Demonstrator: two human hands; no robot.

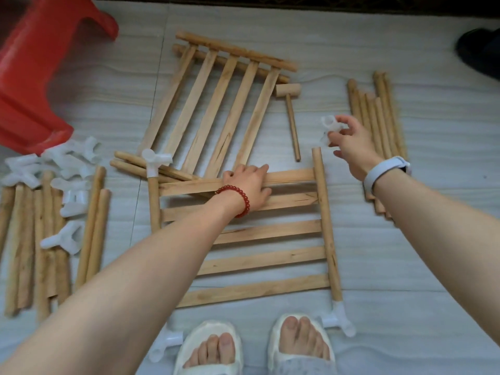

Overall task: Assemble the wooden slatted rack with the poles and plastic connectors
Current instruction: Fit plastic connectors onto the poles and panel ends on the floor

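On the pale, ripple-textured floor covering (405, 266) lies the near slatted panel (259, 255): five flat, knotty slats of light wood between two round rails. The left hand (250, 186), a red bead bracelet (235, 197) at the wrist, lies across its top slat with fingers spread fairly flat and their tips bent over the far edge. The right hand (349, 139), with a white watch band (384, 171) at the wrist, pinches a translucent white plastic connector (330, 125) in curled fingertips just above the bare top of the right rail (324, 212). Similar three-way connectors cap the left rail's far end (155, 161) and the right rail's near end (339, 318); another (166, 343) by the slippered feet (254, 347) is partly hidden by the left forearm. A second slatted panel (216, 109) lies beyond, its near corner tucked under the first. A small wooden mallet (290, 109) rests between that panel and a bundle of rough poles (378, 123). More poles (32, 239) and loose connectors (54, 169) sit at the left, beside a red plastic stool (32, 77) cut off by the frame's edge.
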